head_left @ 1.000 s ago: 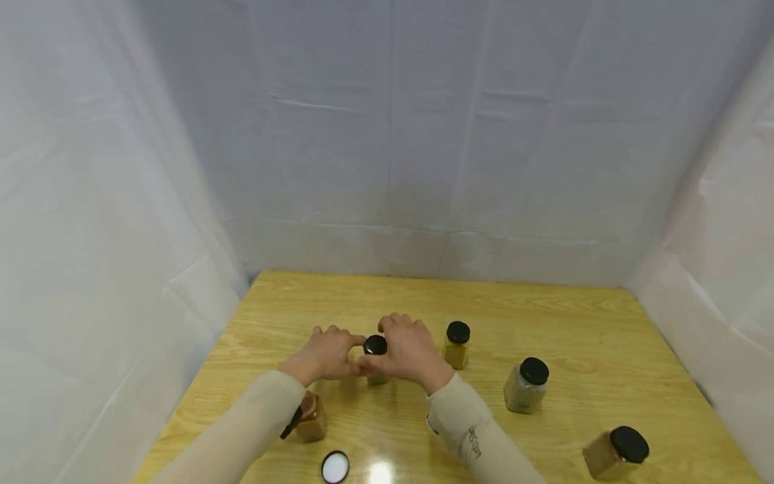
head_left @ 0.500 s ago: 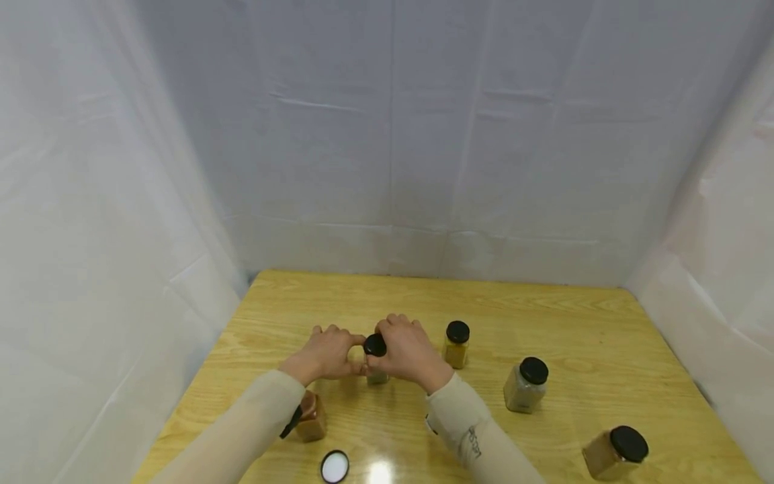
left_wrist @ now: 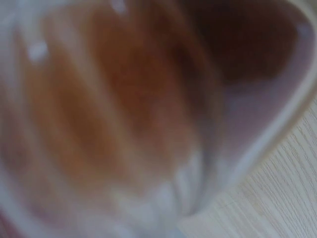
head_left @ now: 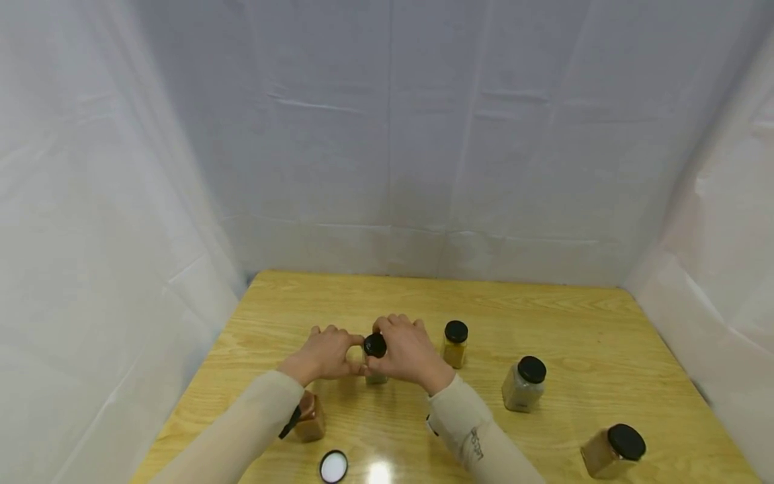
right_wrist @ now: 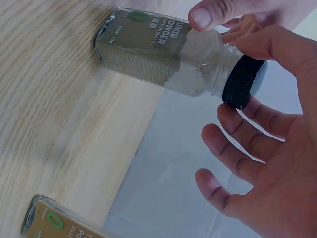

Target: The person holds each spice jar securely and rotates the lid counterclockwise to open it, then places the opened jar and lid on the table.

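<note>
1. White sheeting (head_left: 453, 134) hung behind the bench's far edge and along its left and right sides.
2. The wood-grained bench (head_left: 544, 312) carried all the jars.
3. Two pale sleeves (head_left: 248, 423) reached in from the near side.
4. The right grip (head_left: 411, 353), a bare hand, pinched the black lid, opened just to the lid's width; its ring and little fingers were spread clear of the glass.
5. The left grip (head_left: 323, 353), also bare, pinched the cumin jar's side between thumb and forefinger.
6. A capped brown jar (head_left: 598, 454) stood toward the near right corner, a grey-beige jar (head_left: 521, 393) farther in from the right edge.
7. An open reddish-brown jar (head_left: 311, 422) stood toward the left edge, beside the left sleeve.
8. A yellow jar (head_left: 453, 353) stood nearer the far edge, right of the hands.
9. The cumin jar (right_wrist: 143, 52) stood upright, left of the bench's middle.
10. Its black lid (right_wrist: 241, 82) sat on its neck.
11. A loose lid (head_left: 333, 466) lay white side up, near the open jar.
</note>
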`<state>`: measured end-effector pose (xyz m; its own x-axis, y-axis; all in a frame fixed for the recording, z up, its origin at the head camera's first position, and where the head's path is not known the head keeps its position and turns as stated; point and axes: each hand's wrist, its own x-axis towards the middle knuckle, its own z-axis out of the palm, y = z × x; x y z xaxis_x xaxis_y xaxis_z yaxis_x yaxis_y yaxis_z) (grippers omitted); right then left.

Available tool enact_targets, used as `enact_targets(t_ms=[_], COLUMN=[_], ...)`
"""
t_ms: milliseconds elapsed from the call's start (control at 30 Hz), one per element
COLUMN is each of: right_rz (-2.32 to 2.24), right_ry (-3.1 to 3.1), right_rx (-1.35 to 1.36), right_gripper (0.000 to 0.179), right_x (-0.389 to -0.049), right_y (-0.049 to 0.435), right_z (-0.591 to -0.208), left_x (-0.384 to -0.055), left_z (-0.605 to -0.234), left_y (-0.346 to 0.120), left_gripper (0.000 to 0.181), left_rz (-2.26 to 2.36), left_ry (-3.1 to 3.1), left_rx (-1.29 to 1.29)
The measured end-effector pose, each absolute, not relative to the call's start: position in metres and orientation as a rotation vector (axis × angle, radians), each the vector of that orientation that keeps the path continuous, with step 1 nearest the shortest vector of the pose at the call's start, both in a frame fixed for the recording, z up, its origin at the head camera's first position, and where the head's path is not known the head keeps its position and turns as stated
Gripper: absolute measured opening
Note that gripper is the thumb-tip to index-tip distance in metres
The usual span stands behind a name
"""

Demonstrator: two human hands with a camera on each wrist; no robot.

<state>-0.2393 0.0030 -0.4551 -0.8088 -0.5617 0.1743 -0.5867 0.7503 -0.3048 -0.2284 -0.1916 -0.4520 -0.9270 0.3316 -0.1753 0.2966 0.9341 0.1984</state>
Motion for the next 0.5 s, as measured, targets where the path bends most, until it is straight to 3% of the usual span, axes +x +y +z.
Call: enact_targets(t_ms=[500], right_rz=[0.673], right_ry=[-2.840], right_rx=[0.921], right_gripper=[0.038], right_x=[-0.228], right_y=[0.019], right_z=[-0.454], left_x=[-0.229], left_z=[-0.453], left_y=[-0.193], left_gripper=[0.066], left_rz=[0.273], left_ry=[2.870], left_rx=[0.475])
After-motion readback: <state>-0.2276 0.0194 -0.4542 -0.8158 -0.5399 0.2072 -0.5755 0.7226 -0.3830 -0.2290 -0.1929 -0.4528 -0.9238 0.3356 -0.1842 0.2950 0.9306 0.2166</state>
